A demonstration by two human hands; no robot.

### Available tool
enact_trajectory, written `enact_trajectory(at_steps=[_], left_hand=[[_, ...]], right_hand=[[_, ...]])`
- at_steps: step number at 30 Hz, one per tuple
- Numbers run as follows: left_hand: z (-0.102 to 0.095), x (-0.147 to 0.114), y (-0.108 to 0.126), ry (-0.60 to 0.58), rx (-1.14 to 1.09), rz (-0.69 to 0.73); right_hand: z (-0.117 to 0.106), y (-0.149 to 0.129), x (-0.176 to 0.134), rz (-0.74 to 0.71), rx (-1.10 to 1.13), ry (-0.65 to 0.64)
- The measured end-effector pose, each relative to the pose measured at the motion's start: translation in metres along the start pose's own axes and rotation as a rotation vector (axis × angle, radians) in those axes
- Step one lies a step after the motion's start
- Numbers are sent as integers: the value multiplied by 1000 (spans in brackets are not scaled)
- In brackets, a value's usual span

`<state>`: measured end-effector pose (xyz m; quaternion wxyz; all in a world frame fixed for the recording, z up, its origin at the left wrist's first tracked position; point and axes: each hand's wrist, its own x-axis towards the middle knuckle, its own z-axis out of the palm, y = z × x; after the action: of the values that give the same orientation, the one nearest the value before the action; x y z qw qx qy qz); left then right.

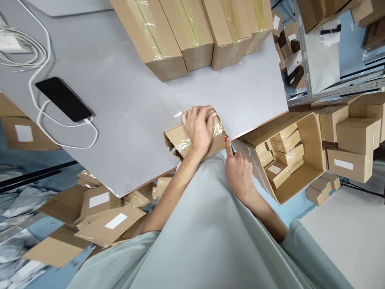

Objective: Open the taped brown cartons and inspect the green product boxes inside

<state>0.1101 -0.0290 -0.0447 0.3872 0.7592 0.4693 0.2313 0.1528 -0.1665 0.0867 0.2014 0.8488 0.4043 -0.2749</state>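
A small taped cardboard box (180, 138) lies at the table's near edge, one end torn at its left. My left hand (199, 126) is wrapped over the top of the box and grips it. At the box's right end, my right hand (239, 168) is closed around a small cutter (226, 139), red at the tip and dark along the handle. The cutter's front end meets the taped edge of the box; its blade is too small to make out. Shiny clear tape (218, 129) shows beside my left fingers.
Several long taped cartons (186, 36) stand along the table's far side. A black phone (64, 98) with a white cable lies at left. An open carton (313, 140) holding small boxes stands at right. Torn cardboard (111, 220) is heaped below the table's left edge.
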Motion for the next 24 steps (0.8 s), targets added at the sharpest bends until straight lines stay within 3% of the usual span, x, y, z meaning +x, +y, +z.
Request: enact_trajectory(at_steps=[5,8,10,12,14,19,21,24], left_hand=[[0,-1,0,2,-18,-4],[1,3,1,-15,-22,-31],[0,7,4,-21,-9,-35],[-6,11,6,-28,-15,-25],[-21,10,6,-17,-43,-17],[-73,-33,-20,198,3,-134],[-82,-60,-36,260,32,-253],[-76,-88,-54,290,-9,-415]], right_hand=[[2,13,-18,-17,7,36],[4,32,-32,-85,87,155],[11,52,-25,-107,210,273],[25,74,6,-90,376,375],[46,94,62,-80,539,421],[100,114,214,128,599,253],[112,116,247,144,599,223],[116,121,267,129,590,206]])
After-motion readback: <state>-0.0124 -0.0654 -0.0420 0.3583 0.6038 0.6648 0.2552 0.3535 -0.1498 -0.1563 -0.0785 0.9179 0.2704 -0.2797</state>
